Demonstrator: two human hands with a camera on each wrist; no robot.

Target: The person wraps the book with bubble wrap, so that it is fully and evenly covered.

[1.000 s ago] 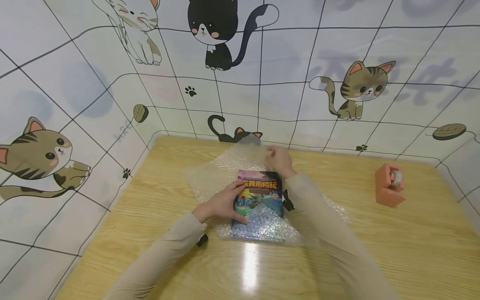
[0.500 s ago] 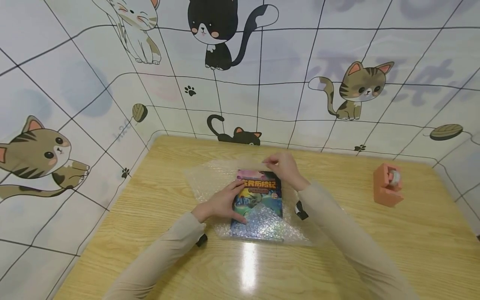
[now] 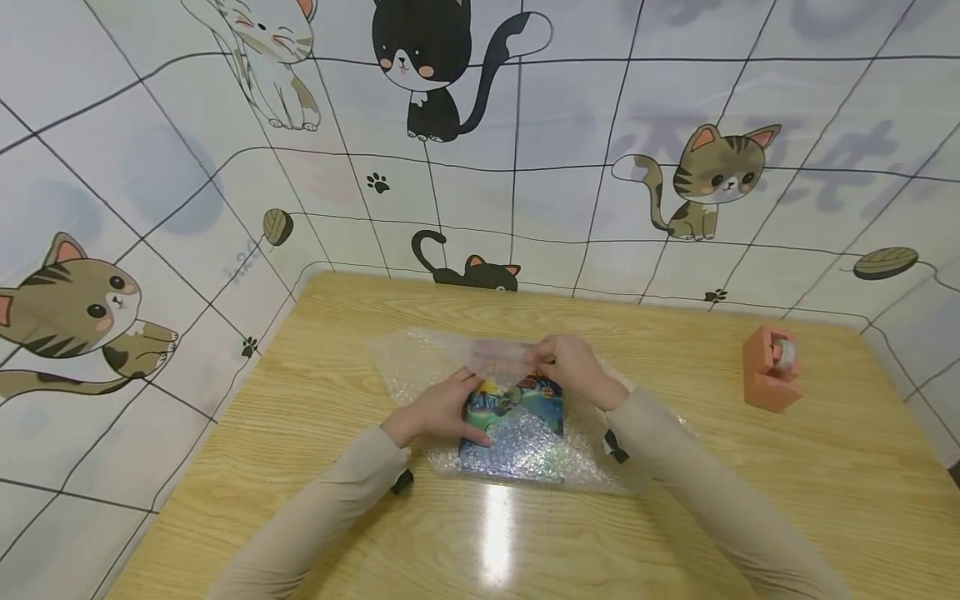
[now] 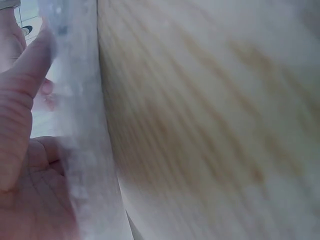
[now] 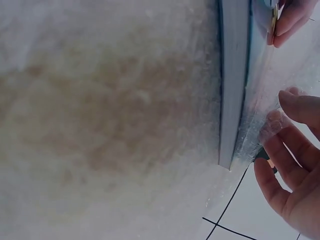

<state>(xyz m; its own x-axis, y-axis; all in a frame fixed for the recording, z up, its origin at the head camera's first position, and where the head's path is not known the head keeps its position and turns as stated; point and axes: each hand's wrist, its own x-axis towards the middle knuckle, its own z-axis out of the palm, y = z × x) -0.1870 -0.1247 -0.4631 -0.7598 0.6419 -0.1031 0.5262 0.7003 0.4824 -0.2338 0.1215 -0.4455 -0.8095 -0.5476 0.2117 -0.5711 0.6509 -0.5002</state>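
Observation:
A book (image 3: 517, 402) with a colourful cover lies on a sheet of bubble wrap (image 3: 408, 358). One flap covers its near end, and another now lies over its title. My left hand (image 3: 435, 410) rests on the book's left side, thumb and fingers spread, holding it down. At the book's far right corner my right hand (image 3: 576, 371) pinches the far flap between thumb and fingers. The right wrist view shows the book's page edge (image 5: 234, 85) and my right hand (image 5: 300, 155) with clear wrap at its fingertips. Bubble wrap (image 4: 87, 130) partly hides my left palm in its wrist view.
An orange tape dispenser (image 3: 771, 371) with a roll of tape stands at the right on the wooden table (image 3: 315, 367). A cat-patterned sheet (image 3: 570, 208) rises behind the table and along its left side.
My right hand has drawn the far corner of the bubble wrap toward me and down over the book's top. The left hand has stayed in place on the book.

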